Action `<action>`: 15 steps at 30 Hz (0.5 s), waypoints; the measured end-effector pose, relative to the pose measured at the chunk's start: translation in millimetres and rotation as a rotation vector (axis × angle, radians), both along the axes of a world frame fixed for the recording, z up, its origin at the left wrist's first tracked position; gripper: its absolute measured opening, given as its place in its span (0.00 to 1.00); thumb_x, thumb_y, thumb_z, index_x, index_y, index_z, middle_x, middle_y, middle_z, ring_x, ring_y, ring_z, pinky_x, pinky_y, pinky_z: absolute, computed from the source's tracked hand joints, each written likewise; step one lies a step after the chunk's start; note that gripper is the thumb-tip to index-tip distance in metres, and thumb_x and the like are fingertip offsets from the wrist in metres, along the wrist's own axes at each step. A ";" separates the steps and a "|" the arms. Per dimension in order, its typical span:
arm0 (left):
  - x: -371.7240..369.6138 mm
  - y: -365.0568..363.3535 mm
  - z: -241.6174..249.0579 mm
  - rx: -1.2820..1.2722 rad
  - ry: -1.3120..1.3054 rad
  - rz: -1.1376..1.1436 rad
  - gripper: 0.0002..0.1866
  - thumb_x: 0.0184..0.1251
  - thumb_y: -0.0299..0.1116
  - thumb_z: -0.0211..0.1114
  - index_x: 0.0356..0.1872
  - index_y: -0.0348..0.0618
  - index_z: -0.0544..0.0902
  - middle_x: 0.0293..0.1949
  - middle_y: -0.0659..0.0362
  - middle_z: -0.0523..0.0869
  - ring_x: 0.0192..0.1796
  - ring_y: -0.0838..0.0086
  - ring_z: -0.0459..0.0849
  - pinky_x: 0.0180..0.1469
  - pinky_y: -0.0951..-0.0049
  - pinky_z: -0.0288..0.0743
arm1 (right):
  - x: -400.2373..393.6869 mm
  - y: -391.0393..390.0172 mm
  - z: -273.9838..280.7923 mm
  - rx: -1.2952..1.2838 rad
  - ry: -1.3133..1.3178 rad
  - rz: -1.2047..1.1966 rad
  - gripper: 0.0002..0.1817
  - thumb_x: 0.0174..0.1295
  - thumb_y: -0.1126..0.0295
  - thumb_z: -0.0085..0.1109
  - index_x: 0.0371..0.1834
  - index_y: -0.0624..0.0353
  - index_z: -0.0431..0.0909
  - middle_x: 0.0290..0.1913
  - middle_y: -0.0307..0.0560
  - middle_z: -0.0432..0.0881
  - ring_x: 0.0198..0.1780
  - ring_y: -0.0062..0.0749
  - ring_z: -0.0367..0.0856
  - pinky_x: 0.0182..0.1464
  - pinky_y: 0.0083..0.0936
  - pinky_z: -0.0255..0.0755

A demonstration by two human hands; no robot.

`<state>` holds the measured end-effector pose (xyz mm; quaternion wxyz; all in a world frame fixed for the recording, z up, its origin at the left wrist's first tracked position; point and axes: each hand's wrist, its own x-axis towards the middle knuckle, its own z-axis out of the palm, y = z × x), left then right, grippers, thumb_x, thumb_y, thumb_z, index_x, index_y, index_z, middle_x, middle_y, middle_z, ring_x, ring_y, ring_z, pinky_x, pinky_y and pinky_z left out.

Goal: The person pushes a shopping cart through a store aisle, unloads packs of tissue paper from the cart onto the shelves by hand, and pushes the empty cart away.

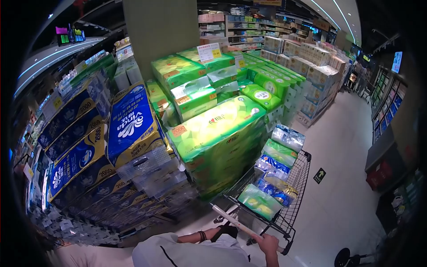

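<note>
My right hand (269, 244) is wrapped round the handle (242, 227) of a black wire shopping cart (301, 184), near the handle's right end. My left hand (220, 231) is low in front of my body, close to the left part of the handle. A dark bracelet circles that wrist, and something black covers or sits against the hand, so its fingers do not show clearly. Inside the cart lie several packs of tissue in a row: a green pack (259, 201) nearest me, blue packs (273, 167) behind it, another green pack (281, 151) and a whitish-blue pack (289, 135) at the far end.
Left of the cart rises a tall stack of green tissue packs (218, 127), with blue Vinda packs (131, 124) further left. A square pillar (162, 26) stands behind them. Boxed goods (318, 73) line the aisle's far left. On the pale floor (331, 147) is a green arrow sign (320, 175).
</note>
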<state>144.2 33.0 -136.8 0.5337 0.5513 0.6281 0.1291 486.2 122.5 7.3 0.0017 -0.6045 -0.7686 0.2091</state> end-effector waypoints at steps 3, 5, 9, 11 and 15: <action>-9.3 -8.3 -141.6 0.087 -0.240 -0.142 0.20 0.76 0.42 0.56 0.57 0.35 0.78 0.54 0.39 0.82 0.55 0.47 0.83 0.63 0.58 0.73 | -0.7 9.7 8.2 0.011 -0.010 -0.012 0.42 0.56 0.22 0.60 0.29 0.57 0.90 0.27 0.58 0.87 0.34 0.57 0.87 0.41 0.51 0.76; -9.8 0.5 -99.8 0.132 -0.106 -0.269 0.19 0.72 0.40 0.59 0.55 0.37 0.78 0.51 0.40 0.83 0.53 0.48 0.83 0.60 0.57 0.74 | 0.7 16.6 8.8 0.009 -0.027 -0.023 0.42 0.56 0.22 0.59 0.29 0.57 0.90 0.26 0.57 0.87 0.34 0.57 0.87 0.41 0.51 0.76; 4.5 29.3 -82.3 0.271 0.224 -0.177 0.15 0.64 0.41 0.66 0.43 0.41 0.84 0.40 0.44 0.89 0.46 0.45 0.88 0.51 0.51 0.81 | 10.3 36.2 4.6 0.018 -0.026 -0.023 0.42 0.56 0.21 0.59 0.28 0.56 0.89 0.25 0.56 0.87 0.32 0.56 0.87 0.39 0.50 0.77; 23.2 56.8 -91.6 0.246 0.446 -0.050 0.14 0.64 0.43 0.66 0.35 0.41 0.90 0.36 0.45 0.91 0.44 0.43 0.91 0.49 0.48 0.85 | 20.7 49.6 7.5 0.003 -0.023 -0.032 0.42 0.56 0.21 0.59 0.28 0.56 0.89 0.24 0.56 0.87 0.31 0.55 0.87 0.37 0.49 0.77; 51.0 113.0 -62.1 0.018 0.514 -0.153 0.15 0.69 0.41 0.62 0.39 0.41 0.90 0.40 0.42 0.92 0.46 0.46 0.92 0.53 0.51 0.85 | 29.6 73.3 16.5 -0.039 -0.024 -0.043 0.43 0.55 0.19 0.58 0.28 0.55 0.89 0.24 0.55 0.87 0.31 0.53 0.88 0.36 0.48 0.78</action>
